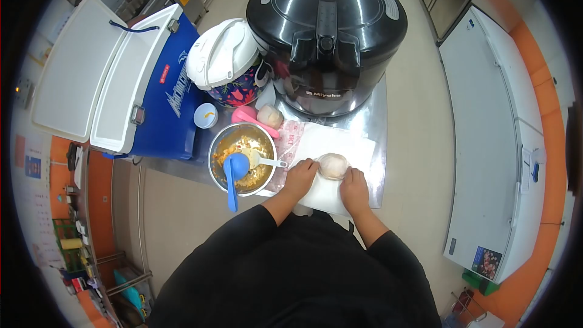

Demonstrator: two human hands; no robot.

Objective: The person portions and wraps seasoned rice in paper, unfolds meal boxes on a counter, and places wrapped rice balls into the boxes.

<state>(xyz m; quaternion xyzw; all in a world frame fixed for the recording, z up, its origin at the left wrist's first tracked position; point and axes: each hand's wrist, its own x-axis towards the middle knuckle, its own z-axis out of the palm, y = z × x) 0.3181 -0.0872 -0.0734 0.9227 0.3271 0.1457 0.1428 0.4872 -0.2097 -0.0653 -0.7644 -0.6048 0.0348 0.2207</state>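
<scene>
A pale round rice ball (333, 166), which looks covered in clear plastic wrap, lies on a white sheet (325, 199) at the front of the metal table. My left hand (302, 177) is closed at its left side, fingers pinched on what appears to be the wrap's edge. At its lower right, my right hand (355, 189) pinches in the same way. Left of my hands stands a steel bowl (214, 180) of orange-yellow chopped filling, with a blue scoop (231, 181) and a white spoon (271, 162) in it. A second wrapped ball (269, 116) rests by a pink scoop (243, 113).
A large black cooker (328, 42) stands at the table's back, beside a smaller white-lidded flowered pot (225, 61). An open blue cooler (161, 85) is on the left, near a small white cup (206, 115). A white chest freezer (486, 146) lines the right side.
</scene>
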